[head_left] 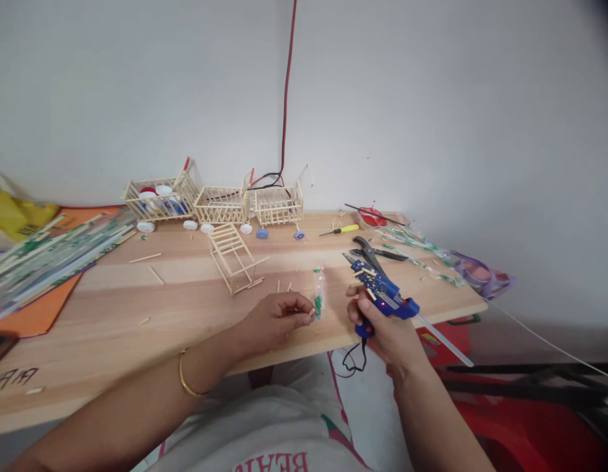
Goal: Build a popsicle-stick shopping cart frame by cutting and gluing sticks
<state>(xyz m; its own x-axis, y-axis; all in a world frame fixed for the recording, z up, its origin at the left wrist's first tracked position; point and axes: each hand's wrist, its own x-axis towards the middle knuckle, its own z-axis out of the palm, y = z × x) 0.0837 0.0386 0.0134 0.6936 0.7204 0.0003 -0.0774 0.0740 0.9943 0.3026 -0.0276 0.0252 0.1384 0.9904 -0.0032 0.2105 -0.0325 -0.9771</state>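
My right hand (385, 328) is wrapped round the handle of a blue hot glue gun (382, 288). Its nozzle points up and to the left, a red light glows on its side, and a long glue stick (446, 342) juts out of the back. Near the table's front edge, my left hand (279, 318) is closed in a pinch; whatever is at the fingertips is too small to name. Just beside those fingertips lies a clear plastic wrapper (318, 292) with green print. Beyond the left hand rests a small frame of glued wooden sticks (232, 252).
Three stick-built carts (161, 196) on bottle-cap wheels line the wall. Packs of sticks (63, 246) lie on an orange folder (58, 308) at left. Pliers (373, 249), a yellow-handled screwdriver (341, 230), a red bowl (371, 217) and torn wrappers (426, 246) lie at right.
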